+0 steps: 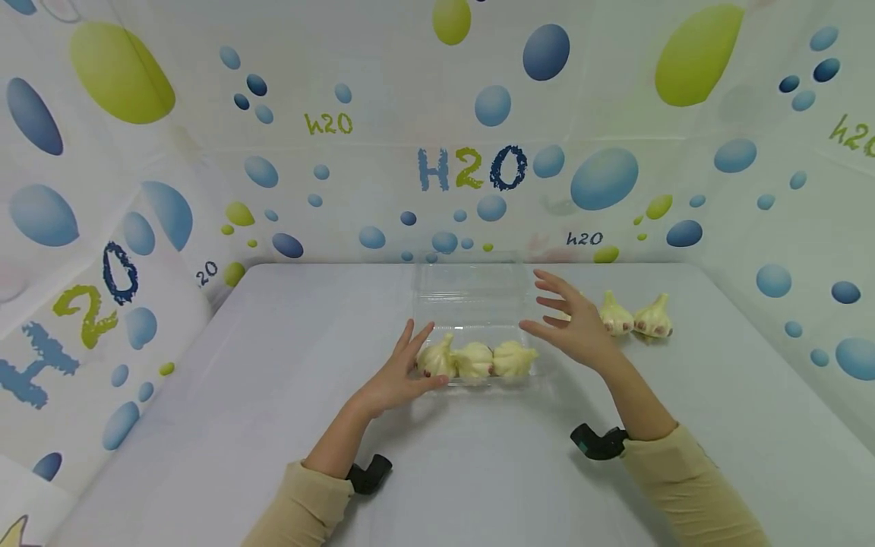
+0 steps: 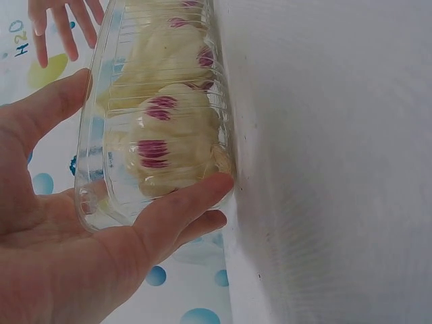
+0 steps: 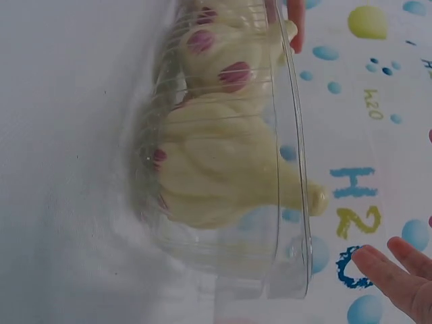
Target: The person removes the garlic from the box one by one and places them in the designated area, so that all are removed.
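Droplet-printed sheeting (image 1: 383,175) surrounds a pale tabletop (image 1: 287,365). The left hand (image 1: 391,386) holds the left end of a clear plastic container (image 3: 223,260) between thumb and fingers; squeezing harder could buckle that thin wall or skew the box. The right hand (image 1: 579,327), fingers spread, holds nothing beside the container's right end; a careless sweep might knock it. Three garlic bulbs (image 1: 475,360) sit inside in a row, and the right one's stem (image 3: 317,199) pokes past the rim, so it could keep the folded-back lid (image 1: 470,292) from seating. Farther right, loose bulbs (image 1: 653,317) could roll if bumped by the forearm.
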`<state>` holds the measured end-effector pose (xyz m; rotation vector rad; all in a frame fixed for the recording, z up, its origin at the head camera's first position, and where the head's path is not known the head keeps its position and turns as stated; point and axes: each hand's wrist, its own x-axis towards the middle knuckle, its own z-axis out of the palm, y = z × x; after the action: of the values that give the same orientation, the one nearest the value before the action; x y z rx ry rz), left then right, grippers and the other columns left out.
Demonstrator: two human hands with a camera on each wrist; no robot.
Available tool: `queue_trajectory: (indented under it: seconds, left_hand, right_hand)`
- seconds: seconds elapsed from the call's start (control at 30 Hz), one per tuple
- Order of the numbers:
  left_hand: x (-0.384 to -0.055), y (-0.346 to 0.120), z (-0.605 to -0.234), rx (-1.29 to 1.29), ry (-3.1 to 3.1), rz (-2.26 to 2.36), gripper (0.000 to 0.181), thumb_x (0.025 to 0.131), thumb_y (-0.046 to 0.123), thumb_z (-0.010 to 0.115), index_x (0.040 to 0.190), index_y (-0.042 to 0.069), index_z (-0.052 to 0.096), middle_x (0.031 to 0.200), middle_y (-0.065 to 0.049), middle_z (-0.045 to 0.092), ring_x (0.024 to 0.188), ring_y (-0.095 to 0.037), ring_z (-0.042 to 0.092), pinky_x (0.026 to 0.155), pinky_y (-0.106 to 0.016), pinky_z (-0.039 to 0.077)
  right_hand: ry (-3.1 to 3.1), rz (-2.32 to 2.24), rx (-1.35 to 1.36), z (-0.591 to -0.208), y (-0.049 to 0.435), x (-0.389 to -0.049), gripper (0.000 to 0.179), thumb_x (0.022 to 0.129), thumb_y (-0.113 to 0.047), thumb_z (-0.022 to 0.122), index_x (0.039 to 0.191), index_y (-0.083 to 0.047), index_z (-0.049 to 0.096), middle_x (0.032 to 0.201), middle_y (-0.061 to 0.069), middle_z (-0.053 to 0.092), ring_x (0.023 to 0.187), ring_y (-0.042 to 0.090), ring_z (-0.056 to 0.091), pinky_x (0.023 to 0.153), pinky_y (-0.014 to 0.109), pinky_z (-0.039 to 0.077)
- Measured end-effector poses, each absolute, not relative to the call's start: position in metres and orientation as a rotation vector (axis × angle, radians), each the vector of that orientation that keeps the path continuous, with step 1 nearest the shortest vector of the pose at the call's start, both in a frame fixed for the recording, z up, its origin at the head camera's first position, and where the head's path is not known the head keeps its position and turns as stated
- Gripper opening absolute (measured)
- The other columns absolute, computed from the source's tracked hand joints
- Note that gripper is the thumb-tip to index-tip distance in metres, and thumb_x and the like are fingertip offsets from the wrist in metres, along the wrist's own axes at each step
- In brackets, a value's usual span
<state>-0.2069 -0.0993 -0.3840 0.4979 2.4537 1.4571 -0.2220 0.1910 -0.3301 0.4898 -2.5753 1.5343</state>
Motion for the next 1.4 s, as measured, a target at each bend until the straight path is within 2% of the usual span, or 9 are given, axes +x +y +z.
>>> queue_trajectory:
  seconds: [0.2, 0.47, 0.87, 1.17, 1.4]
  left_hand:
    - [-0.207, -0.099, -0.383, 0.493, 2.454, 1.458, 0.085, 0.082, 0.027, 0.069, 0.148, 0.027, 0.014, 0.151, -0.008, -0.014, 0.131, -0.042, 0.024, 0.101, -0.058, 0.022]
    - [-0.207, -0.099, -0.385, 0.492, 2.469, 1.447, 0.086, 0.082, 0.029, 0.069, 0.148, 0.028, 0.014, 0.152, -0.008, -0.014, 0.132, -0.04, 0.022, 0.101, -0.059, 0.021]
    - [-0.207, -0.098, -0.382, 0.491, 2.464, 1.443, 0.085, 0.083, 0.028, 0.069, 0.148, 0.028, 0.013, 0.151, -0.008, -0.015, 0.132, -0.041, 0.022, 0.101, -0.06, 0.02]
    - [-0.207, -0.098, -0.383, 0.481, 2.463, 1.45, 0.085, 0.083, 0.026, 0.069, 0.148, 0.027, 0.015, 0.152, -0.009, -0.013, 0.13, -0.042, 0.025, 0.1, -0.059, 0.023]
    - [-0.207, -0.099, -0.384, 0.478, 2.46, 1.452, 0.085, 0.082, 0.028, 0.069, 0.147, 0.029, 0.015, 0.152, -0.008, -0.014, 0.13, -0.043, 0.025, 0.1, -0.059, 0.023]
  right_hand:
    - [-2.568, 1.581, 0.52, -0.333, 0.18, -0.224, 0.076, 0.078, -0.028, 0.074, 0.141, -0.026, 0.033, 0.139, 0.011, 0.038, 0.121, 0.032, 0.044, 0.091, 0.044, 0.042]
    - [-2.578, 1.604, 0.535, -0.336, 0.171, -0.226, 0.075, 0.076, -0.032, 0.075, 0.14, -0.031, 0.035, 0.138, 0.007, 0.039, 0.122, 0.029, 0.044, 0.092, 0.042, 0.042]
    - [-2.58, 1.628, 0.563, -0.339, 0.154, -0.229, 0.076, 0.075, -0.024, 0.076, 0.14, -0.026, 0.036, 0.138, 0.01, 0.039, 0.122, 0.032, 0.043, 0.092, 0.043, 0.041]
    - [-2.595, 1.633, 0.624, -0.32, 0.133, -0.213, 0.073, 0.078, -0.009, 0.072, 0.14, -0.008, 0.034, 0.137, 0.02, 0.039, 0.12, 0.039, 0.043, 0.092, 0.05, 0.039]
    - [-2.572, 1.665, 0.648, -0.348, 0.133, -0.232, 0.077, 0.074, -0.018, 0.078, 0.14, -0.02, 0.038, 0.137, 0.013, 0.041, 0.12, 0.034, 0.045, 0.093, 0.049, 0.039]
